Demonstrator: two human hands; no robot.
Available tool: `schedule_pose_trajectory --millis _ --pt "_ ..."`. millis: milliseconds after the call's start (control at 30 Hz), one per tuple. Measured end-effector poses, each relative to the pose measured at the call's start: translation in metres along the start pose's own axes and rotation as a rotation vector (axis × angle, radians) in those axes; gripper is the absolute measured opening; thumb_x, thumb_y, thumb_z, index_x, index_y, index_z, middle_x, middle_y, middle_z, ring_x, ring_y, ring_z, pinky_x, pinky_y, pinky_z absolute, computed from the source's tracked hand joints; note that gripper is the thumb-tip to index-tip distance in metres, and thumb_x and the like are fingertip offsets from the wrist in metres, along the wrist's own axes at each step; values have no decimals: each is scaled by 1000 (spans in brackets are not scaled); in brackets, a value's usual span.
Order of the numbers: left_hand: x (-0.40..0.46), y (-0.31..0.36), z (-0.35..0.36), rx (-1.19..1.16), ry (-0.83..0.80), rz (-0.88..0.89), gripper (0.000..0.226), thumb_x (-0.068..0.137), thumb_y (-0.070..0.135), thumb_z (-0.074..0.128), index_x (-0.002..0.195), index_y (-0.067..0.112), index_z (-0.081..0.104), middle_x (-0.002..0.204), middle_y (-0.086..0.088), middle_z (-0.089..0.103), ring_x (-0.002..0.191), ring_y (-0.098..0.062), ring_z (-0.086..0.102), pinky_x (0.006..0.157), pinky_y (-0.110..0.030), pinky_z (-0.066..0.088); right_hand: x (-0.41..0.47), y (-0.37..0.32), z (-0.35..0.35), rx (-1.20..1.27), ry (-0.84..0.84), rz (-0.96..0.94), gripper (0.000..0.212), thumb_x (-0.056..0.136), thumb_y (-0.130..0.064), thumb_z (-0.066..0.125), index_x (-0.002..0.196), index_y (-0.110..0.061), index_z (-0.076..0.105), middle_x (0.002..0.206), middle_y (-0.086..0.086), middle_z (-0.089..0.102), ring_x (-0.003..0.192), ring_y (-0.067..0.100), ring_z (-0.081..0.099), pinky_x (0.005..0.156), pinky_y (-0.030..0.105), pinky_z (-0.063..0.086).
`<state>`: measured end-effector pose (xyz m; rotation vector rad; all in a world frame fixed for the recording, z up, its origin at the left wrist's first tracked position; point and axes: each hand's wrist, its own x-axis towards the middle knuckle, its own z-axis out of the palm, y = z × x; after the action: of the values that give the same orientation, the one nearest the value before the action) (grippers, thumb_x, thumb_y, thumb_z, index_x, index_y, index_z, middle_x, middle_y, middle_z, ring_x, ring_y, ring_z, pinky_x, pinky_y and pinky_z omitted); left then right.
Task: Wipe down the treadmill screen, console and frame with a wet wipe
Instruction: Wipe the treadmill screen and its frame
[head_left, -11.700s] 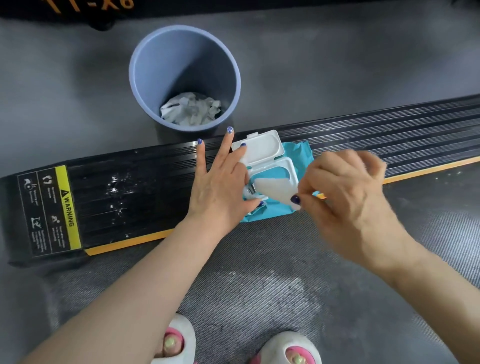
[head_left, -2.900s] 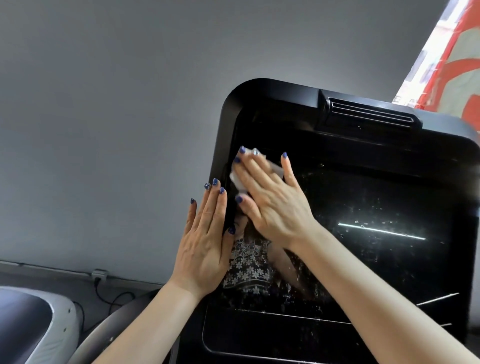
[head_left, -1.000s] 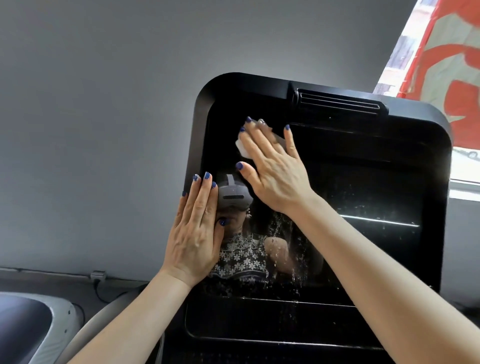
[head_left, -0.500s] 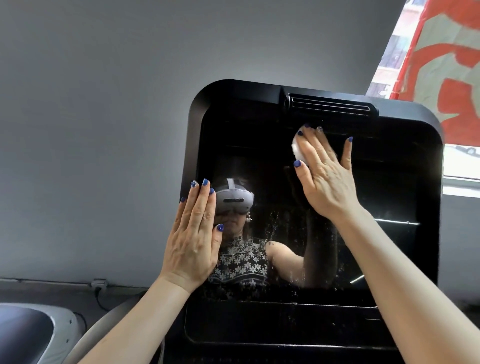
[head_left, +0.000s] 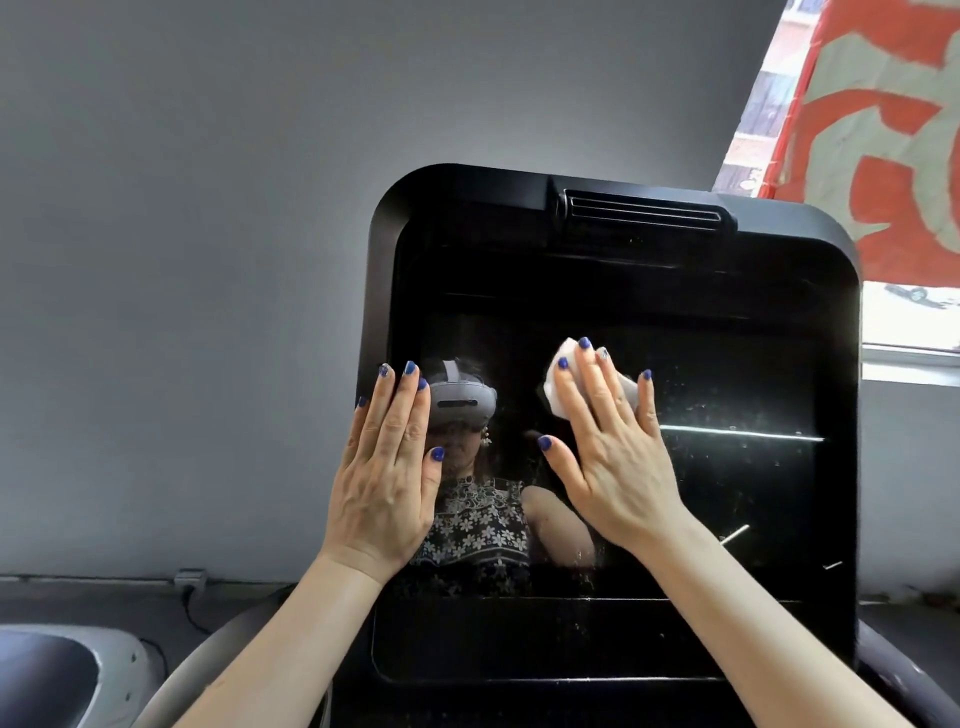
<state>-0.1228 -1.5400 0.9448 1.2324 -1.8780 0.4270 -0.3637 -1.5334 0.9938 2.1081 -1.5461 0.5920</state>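
Bare screen lies open to the right of and above both hands; the raised vent borders it above.

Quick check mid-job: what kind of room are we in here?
Probably an indoor gym or home workout room. A large black treadmill screen with a vent on top fills the view, against a plain grey wall; a window with a red patterned curtain sits right.

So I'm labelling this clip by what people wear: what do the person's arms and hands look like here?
Both forearms are bare, with no sleeves in view. The left hand and right hand have dark blue polished nails. No rings, watch or gloves show on either.
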Motion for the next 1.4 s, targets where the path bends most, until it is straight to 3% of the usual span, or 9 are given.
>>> schedule_pose_trajectory --millis 233,533,733,900,1033,1167,1400 --pt "-1 0 0 31 -4 14 58 103 25 37 155 1 30 165 -11 23 155 -31 13 126 -46 16 70 4 -16 40 -33 77 68 100 -61 8 157 -28 -6 167 -4 -12 154 14 -13 122 48 -14" --pt "0 0 1 30 24 21 57 103 26 37 153 1 34 163 -12 28 154 -33 17 125 -46 18 0 30 -8 -1 -54 53 68 104 -58 11 161 -22 4 169 1 -4 155 16 -4 124 52 -3" --pt "0 0 -1 67 15 25 57 102 25 37 154 2 33 164 -12 26 154 -33 16 127 -43 12 45 23 -23 78 -26 107 74 99 -60 9 160 -19 7 168 -1 -10 154 15 -10 123 46 -15" --pt "2 5 -5 96 -4 62 55 102 24 36 152 1 36 164 -11 26 155 -28 16 127 -40 11 61 16 -21 97 14 12 78 100 -58 20 155 -4 27 160 11 23 153 26 12 124 42 -5" --pt "5 5 -6 112 -23 71 55 103 24 35 151 0 37 163 -12 29 154 -27 18 126 -39 12 61 38 -24 34 -5 -87 79 100 -61 18 159 -8 15 164 8 19 154 23 9 125 45 -2" --pt "7 9 -7 109 -47 41 59 101 29 37 152 0 35 164 -11 27 154 -27 17 126 -43 15 86 39 -29 60 -30 -76 80 98 -64 8 161 -14 7 169 3 3 155 18 -5 124 44 -10" --pt "6 12 -7 162 -59 24 65 98 36 40 153 1 34 164 -10 26 155 -26 15 126 -41 11 89 67 -30 -7 2 -239 75 98 -62 10 160 -20 19 168 -2 10 155 13 2 124 49 -8"
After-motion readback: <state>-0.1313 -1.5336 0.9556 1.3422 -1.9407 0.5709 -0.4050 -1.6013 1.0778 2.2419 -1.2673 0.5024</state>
